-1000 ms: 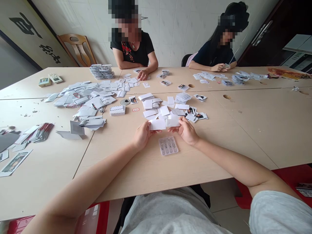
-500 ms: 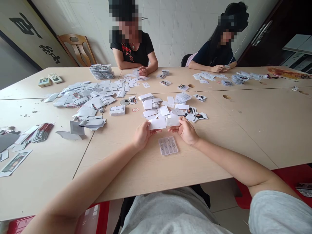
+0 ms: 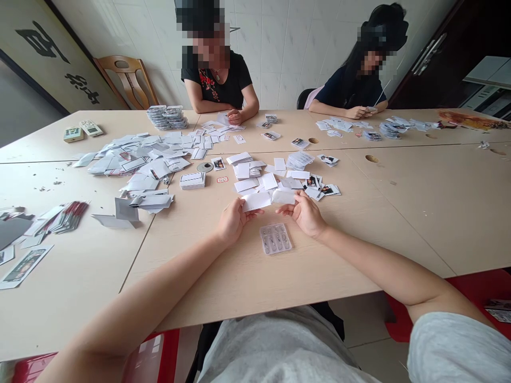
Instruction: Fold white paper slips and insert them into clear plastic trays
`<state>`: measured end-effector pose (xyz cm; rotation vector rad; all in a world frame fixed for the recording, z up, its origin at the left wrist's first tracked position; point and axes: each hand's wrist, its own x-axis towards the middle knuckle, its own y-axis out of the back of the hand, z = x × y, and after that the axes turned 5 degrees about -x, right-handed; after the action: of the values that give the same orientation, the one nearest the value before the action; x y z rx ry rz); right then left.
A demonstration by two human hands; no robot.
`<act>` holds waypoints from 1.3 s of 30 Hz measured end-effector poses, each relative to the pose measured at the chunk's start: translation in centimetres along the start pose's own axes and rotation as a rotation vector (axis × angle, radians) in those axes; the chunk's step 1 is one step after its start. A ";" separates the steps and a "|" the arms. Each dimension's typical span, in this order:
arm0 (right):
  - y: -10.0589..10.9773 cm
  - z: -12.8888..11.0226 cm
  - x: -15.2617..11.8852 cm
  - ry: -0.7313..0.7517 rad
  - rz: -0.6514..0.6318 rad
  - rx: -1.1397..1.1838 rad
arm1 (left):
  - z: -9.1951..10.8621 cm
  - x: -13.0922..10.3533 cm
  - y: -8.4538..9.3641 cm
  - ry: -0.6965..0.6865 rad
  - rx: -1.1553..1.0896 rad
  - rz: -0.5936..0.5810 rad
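Observation:
My left hand [image 3: 232,221] pinches a blank white paper card [image 3: 256,201] by its left end, thumb on top. A second, smaller white paper piece [image 3: 283,197] is between the thumb and fingers of my right hand [image 3: 308,217]. The two pieces are held almost end to end, just above the table. Below them lies a small clear plastic case [image 3: 276,239] with several slim metal items in its slots; what they are is too small to tell. Right behind my hands is a loose pile of white cards [image 3: 247,184], with several printed photo cards [image 3: 314,182] at its right.
Left of centre spreads a large heap of white paper pieces [image 3: 139,151], near a neat card stack [image 3: 192,181]. Two people [image 3: 217,80] sit across the table [image 3: 383,213], handling small items. Stacked cases [image 3: 165,117] stand at the back. Red stools [image 3: 479,298] flank me below the table edge.
Both white pieces have tilted slightly in my fingers, and the right one looks more rounded at its edge. My hands have hardly moved, and the plastic case lies where it was.

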<state>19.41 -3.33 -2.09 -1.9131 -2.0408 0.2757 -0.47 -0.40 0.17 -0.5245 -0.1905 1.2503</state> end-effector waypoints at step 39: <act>-0.1 -0.1 0.0 -0.005 0.056 0.028 | 0.0 0.2 0.1 0.010 -0.036 -0.003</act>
<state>19.36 -3.30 -1.96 -1.9569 -1.9788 0.3212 -0.46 -0.19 0.10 -0.5616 -0.2058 1.2433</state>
